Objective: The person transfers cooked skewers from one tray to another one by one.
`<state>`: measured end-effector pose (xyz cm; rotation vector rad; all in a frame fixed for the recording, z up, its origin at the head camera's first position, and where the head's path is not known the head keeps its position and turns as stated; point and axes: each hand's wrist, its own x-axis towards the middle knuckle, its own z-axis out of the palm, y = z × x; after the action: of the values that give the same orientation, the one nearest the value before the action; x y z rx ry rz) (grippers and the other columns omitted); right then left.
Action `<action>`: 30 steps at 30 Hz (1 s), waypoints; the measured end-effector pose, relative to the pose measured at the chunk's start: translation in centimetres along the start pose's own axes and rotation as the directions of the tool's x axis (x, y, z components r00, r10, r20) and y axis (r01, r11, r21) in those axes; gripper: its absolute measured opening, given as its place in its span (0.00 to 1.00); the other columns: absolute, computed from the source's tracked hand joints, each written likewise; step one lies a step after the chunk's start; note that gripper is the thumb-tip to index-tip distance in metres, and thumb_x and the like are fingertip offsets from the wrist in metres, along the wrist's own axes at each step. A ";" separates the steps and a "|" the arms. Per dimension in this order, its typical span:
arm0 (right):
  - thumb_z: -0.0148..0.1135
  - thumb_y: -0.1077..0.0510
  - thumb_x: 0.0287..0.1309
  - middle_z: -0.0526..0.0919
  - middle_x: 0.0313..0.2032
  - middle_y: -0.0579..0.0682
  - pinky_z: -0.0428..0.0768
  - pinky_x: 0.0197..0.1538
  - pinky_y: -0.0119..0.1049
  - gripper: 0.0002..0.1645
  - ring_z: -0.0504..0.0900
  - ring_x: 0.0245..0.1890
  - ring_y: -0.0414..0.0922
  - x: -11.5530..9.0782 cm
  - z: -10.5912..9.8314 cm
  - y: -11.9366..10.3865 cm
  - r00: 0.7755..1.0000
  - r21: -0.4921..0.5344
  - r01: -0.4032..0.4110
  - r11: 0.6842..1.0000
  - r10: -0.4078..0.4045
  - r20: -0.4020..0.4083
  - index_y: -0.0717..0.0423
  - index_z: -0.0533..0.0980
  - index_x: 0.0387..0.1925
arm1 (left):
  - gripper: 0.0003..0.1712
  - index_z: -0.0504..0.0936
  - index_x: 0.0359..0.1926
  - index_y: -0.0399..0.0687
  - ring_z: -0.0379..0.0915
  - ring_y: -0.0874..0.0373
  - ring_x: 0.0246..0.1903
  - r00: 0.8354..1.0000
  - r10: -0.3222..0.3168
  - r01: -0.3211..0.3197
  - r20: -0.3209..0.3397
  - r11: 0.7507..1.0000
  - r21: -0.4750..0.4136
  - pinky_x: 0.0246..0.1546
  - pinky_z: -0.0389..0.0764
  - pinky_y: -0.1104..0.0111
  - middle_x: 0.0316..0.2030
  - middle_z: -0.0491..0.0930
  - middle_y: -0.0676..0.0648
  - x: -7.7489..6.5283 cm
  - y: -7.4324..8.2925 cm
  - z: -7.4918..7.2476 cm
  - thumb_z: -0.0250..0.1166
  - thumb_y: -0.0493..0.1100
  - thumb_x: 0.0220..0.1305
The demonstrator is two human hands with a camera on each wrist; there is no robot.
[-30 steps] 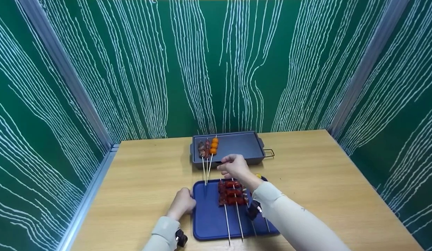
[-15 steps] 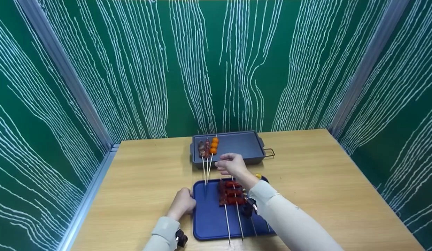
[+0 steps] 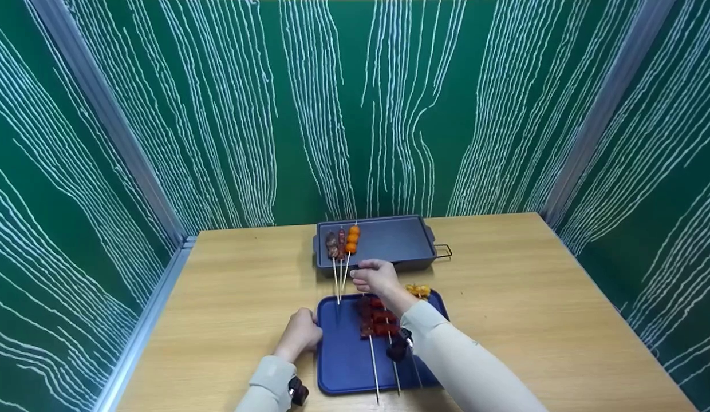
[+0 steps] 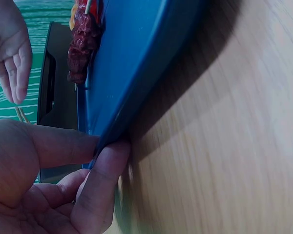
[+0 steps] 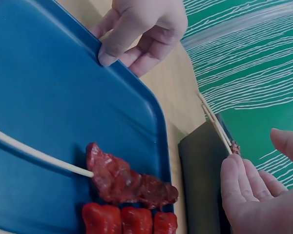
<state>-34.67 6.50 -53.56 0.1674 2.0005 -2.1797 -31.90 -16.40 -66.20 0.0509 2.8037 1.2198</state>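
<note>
Left hand (image 3: 300, 331): pinches the left rim of the blue tray (image 3: 343, 360), thumb on the upper face, fingers beneath the edge. Right hand (image 3: 378, 279): fingers extended and spread from the thumb, no hold seen; it hangs beyond the tray's far edge, in front of the grill pan (image 3: 389, 237).

Location of items: the pan stands at the far side of the table (image 3: 246, 286). At its left end lie a brown meat skewer (image 3: 332, 245), a thin reddish skewer (image 3: 341, 243) and an orange ball skewer (image 3: 352, 239). On the tray are a dark red meat skewer (image 3: 365, 315), a red chunk skewer (image 3: 383, 329) and, at the far right corner, a yellow skewer (image 3: 419, 290).

Risks, in my judgement:

1. The pan skewers' sticks overhang its near wall, with their ends above the tray's far rim. A sideways sweep of the right hand could knock them askew (its fingertips are just beside them; contact cannot be confirmed).

2. The wrist camera (image 3: 398, 346) hangs low over the tray and could drag a skewer if the forearm drops.

3. The pinch is at one side only; lifting there could tilt the tray and slide its load rightward.
</note>
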 end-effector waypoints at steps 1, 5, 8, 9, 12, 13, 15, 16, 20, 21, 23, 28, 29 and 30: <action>0.71 0.68 0.64 0.89 0.48 0.68 0.92 0.47 0.44 0.27 0.90 0.34 0.47 0.1 0.1 0.1 1.000 -0.001 0.001 1.000 -0.001 -0.003 0.75 0.76 0.62 | 0.19 0.58 0.16 0.60 0.53 0.60 0.18 1.000 0.000 0.000 0.001 1.000 -0.006 0.18 0.55 0.67 0.18 0.54 0.59 0.0 0.1 -0.1 0.50 0.28 0.45; 0.69 0.68 0.65 0.90 0.46 0.66 0.92 0.45 0.42 0.25 0.89 0.33 0.46 0.1 0.7 0.4 1.000 -0.005 0.003 1.000 -0.003 -0.006 0.75 0.75 0.61 | 0.20 0.57 0.16 0.60 0.54 0.60 0.16 1.000 0.006 -0.006 0.000 1.000 -0.024 0.16 0.55 0.68 0.17 0.54 0.59 -0.2 0.3 -0.2 0.50 0.28 0.45; 0.69 0.71 0.63 0.90 0.38 0.60 0.91 0.41 0.40 0.24 0.87 0.30 0.44 0.2 1.1 0.6 1.000 0.013 0.002 1.000 -0.002 -0.010 0.77 0.75 0.59 | 0.20 0.58 0.16 0.60 0.55 0.60 0.15 1.000 -0.003 0.003 0.000 1.000 -0.020 0.15 0.56 0.68 0.17 0.55 0.58 -0.2 0.3 -0.2 0.50 0.28 0.45; 0.69 0.71 0.62 0.89 0.36 0.58 0.91 0.39 0.39 0.24 0.87 0.28 0.44 0.2 1.3 0.7 1.000 0.018 0.002 1.000 -0.002 -0.011 0.77 0.75 0.58 | 0.20 0.58 0.16 0.60 0.55 0.60 0.15 1.000 -0.002 0.002 -0.002 1.000 -0.015 0.15 0.56 0.68 0.17 0.55 0.58 -0.2 0.3 -0.2 0.50 0.28 0.45; 0.68 0.72 0.62 0.88 0.32 0.54 0.89 0.36 0.37 0.23 0.84 0.26 0.42 0.3 1.7 0.9 1.000 0.032 0.000 1.000 0.001 -0.016 0.77 0.75 0.57 | 0.20 0.59 0.15 0.60 0.56 0.60 0.16 1.000 -0.018 0.018 0.000 1.000 -0.006 0.15 0.57 0.68 0.17 0.56 0.58 -0.1 0.2 0.0 0.50 0.28 0.45; 0.68 0.72 0.62 0.87 0.31 0.53 0.88 0.35 0.36 0.23 0.84 0.25 0.41 0.4 1.8 1.0 1.000 0.033 -0.004 0.999 0.004 -0.019 0.77 0.74 0.57 | 0.20 0.59 0.15 0.60 0.56 0.60 0.16 1.000 -0.017 0.017 -0.002 1.000 -0.006 0.15 0.57 0.68 0.17 0.56 0.57 -0.1 0.2 0.0 0.50 0.28 0.45; 0.68 0.72 0.63 0.84 0.29 0.51 0.86 0.33 0.33 0.23 0.80 0.24 0.40 0.4 2.1 1.2 1.000 0.034 -0.014 0.999 0.014 -0.022 0.77 0.74 0.57 | 0.19 0.59 0.16 0.59 0.57 0.59 0.16 1.000 -0.017 0.017 -0.005 1.000 -0.010 0.15 0.57 0.68 0.17 0.56 0.57 -0.2 0.2 0.0 0.50 0.28 0.45; 0.67 0.72 0.63 0.83 0.28 0.50 0.84 0.32 0.32 0.23 0.78 0.24 0.40 0.5 2.2 1.3 1.000 0.039 -0.018 0.999 0.019 -0.022 0.77 0.73 0.57 | 0.19 0.59 0.16 0.60 0.57 0.59 0.16 1.000 -0.020 0.020 -0.005 1.000 -0.012 0.15 0.57 0.68 0.18 0.56 0.57 -0.3 0.2 0.0 0.50 0.28 0.45; 0.65 0.74 0.62 0.76 0.25 0.49 0.78 0.27 0.29 0.22 0.71 0.22 0.38 0.9 2.7 1.6 0.999 0.068 -0.035 0.997 0.036 -0.016 0.76 0.71 0.56 | 0.18 0.60 0.17 0.59 0.60 0.59 0.16 1.000 -0.027 0.027 -0.006 0.999 -0.034 0.15 0.60 0.68 0.18 0.57 0.56 -0.5 0.5 -0.1 0.51 0.28 0.45; 0.65 0.74 0.62 0.75 0.25 0.49 0.77 0.27 0.29 0.22 0.69 0.22 0.38 1.0 2.8 1.7 0.999 0.074 -0.037 0.997 0.038 -0.014 0.76 0.71 0.56 | 0.18 0.60 0.17 0.59 0.60 0.59 0.16 1.000 -0.030 0.030 -0.006 0.999 -0.037 0.15 0.60 0.68 0.18 0.57 0.57 -0.6 0.6 -0.1 0.51 0.28 0.45; 0.64 0.75 0.62 0.75 0.24 0.49 0.78 0.27 0.29 0.21 0.70 0.21 0.38 1.1 2.9 1.8 0.999 0.082 -0.045 0.996 0.046 -0.015 0.76 0.71 0.55 | 0.19 0.59 0.16 0.59 0.58 0.59 0.16 0.999 -0.034 0.033 -0.004 0.998 -0.046 0.16 0.59 0.68 0.18 0.56 0.57 -0.6 0.7 -0.2 0.50 0.28 0.44; 0.64 0.76 0.62 0.77 0.23 0.49 0.82 0.30 0.32 0.21 0.75 0.22 0.39 1.3 3.1 1.8 0.998 0.070 -0.064 0.995 0.066 -0.020 0.76 0.73 0.56 | 0.20 0.58 0.16 0.60 0.56 0.60 0.16 0.999 -0.035 0.035 -0.002 0.998 -0.048 0.16 0.58 0.68 0.18 0.54 0.58 -0.7 1.0 -0.3 0.50 0.27 0.46; 0.64 0.76 0.62 0.77 0.23 0.49 0.82 0.30 0.32 0.21 0.75 0.22 0.40 1.3 3.1 1.8 0.998 0.067 -0.064 0.996 0.065 -0.020 0.76 0.73 0.56 | 0.20 0.58 0.16 0.60 0.57 0.60 0.16 0.999 -0.035 0.034 -0.003 0.998 -0.045 0.16 0.58 0.69 0.18 0.55 0.58 -0.6 1.0 -0.3 0.50 0.27 0.46; 0.64 0.75 0.62 0.78 0.24 0.49 0.83 0.31 0.32 0.21 0.76 0.23 0.40 1.3 3.2 1.8 0.997 0.061 -0.067 0.996 0.068 -0.020 0.76 0.73 0.56 | 0.20 0.58 0.16 0.60 0.58 0.60 0.16 0.999 -0.036 0.036 -0.005 0.998 -0.043 0.16 0.59 0.68 0.18 0.55 0.58 -0.6 1.0 -0.2 0.51 0.27 0.46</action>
<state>-35.43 3.13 -55.34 0.2647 1.9123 -2.2074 -31.27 -15.93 -65.29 -0.0057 2.7696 1.2737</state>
